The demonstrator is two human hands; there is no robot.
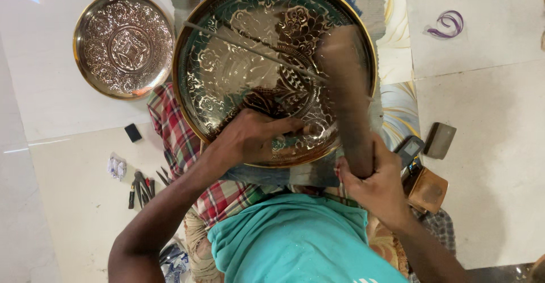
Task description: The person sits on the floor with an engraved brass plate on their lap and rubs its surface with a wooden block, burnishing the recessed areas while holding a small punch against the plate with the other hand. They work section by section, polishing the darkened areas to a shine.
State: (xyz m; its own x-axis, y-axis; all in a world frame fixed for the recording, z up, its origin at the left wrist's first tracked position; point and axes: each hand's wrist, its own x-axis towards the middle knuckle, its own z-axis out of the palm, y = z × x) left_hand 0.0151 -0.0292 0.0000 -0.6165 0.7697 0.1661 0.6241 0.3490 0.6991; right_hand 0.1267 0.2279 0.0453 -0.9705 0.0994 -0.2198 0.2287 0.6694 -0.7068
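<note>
Pale tiled floor (494, 147) carries 1 engraved plate (124, 44), pliers (141, 187), purple band (448, 23).

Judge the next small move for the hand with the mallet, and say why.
Probably bring the wooden mallet in the right hand down onto the chisel: the left hand steadies its tip on the engraved brass plate, and the mallet is raised and motion-blurred.

Second engraved plate (124, 44), pliers (140, 189), purple band (447, 23)

Brass tray (227, 61) floral-engraved; cloth (181, 141) red-checked; shirt (295, 243) teal; floor (482, 118) white.
</note>
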